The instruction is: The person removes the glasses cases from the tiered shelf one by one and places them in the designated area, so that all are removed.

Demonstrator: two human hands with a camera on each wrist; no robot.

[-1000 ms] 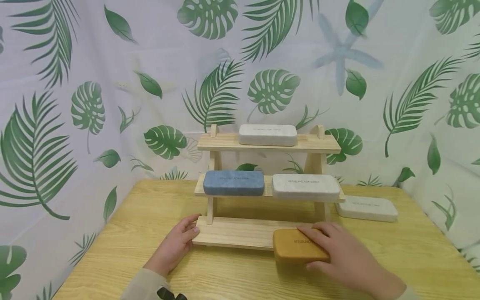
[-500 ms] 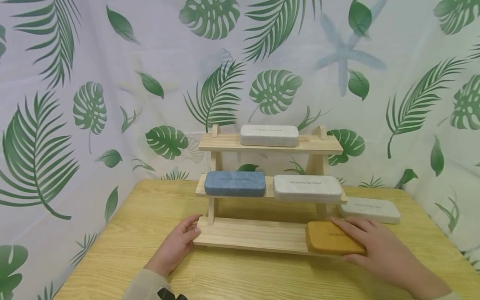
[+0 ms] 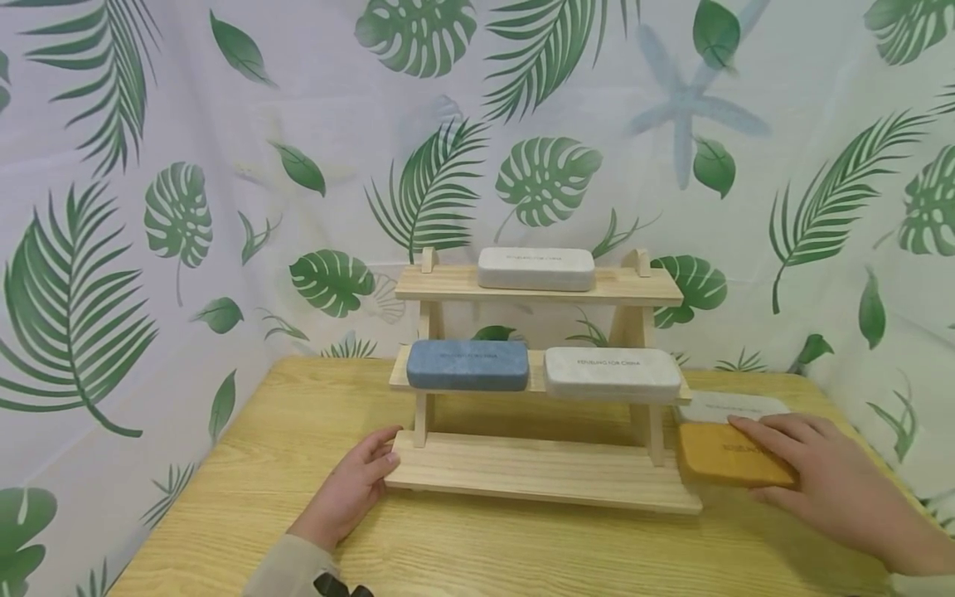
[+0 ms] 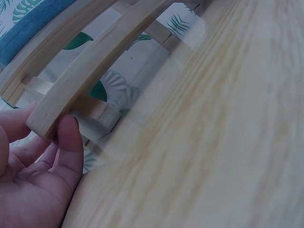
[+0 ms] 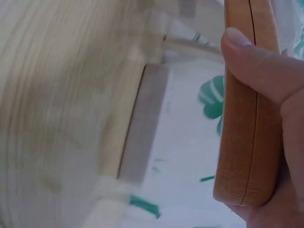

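the left hand pinches the bottom shelf by its end, likely to hold it steady. the right hand grips the orange case by the other end, maybe above the counter.

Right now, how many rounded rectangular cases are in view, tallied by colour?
White rounded rectangular cases: 3
Blue rounded rectangular case: 1
Mustard-yellow rounded rectangular case, held in the right hand: 1
Total: 5
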